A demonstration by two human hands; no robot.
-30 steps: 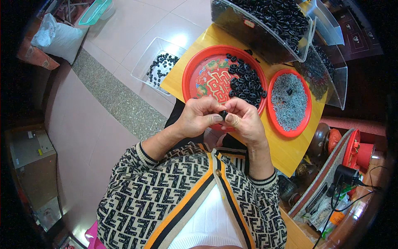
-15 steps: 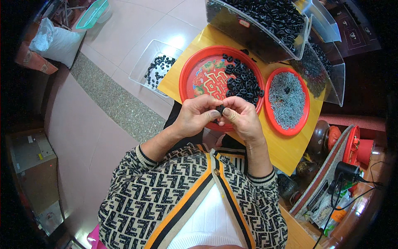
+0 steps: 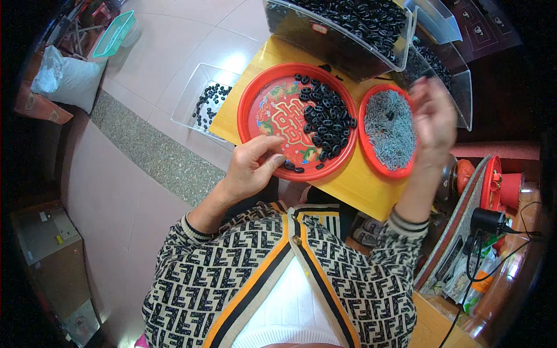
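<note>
My left hand [image 3: 253, 166] is at the near left rim of the round red tray [image 3: 245, 113], thumb and fingers pressed together; anything between them is hidden. Close to the thumb lie a few black oval pieces [image 3: 298, 170]. A heap of similar small black pieces with holes [image 3: 329, 113] fills the tray's right half. Smeared by motion, my right hand [image 3: 435, 119] is raised at the right, beyond the edge of a smaller red oval plate [image 3: 366, 145]. Its fingers are too blurred to read. Thin grey-blue pieces [image 3: 390, 139] cover that plate, with one black piece among them.
At the back of the yellow table [image 3: 354, 194] stands a large clear bin [image 3: 342, 49] heaped with black pieces. Another clear bin [image 3: 461, 95] is to its right. A clear box [image 3: 191, 95] with small black pieces sits left of the table. Cables [image 3: 473, 264] hang at the right.
My hands were together over the tray's near edge, fingering a small black piece. They have parted: the right has swung up and right, the left has shifted slightly left.
</note>
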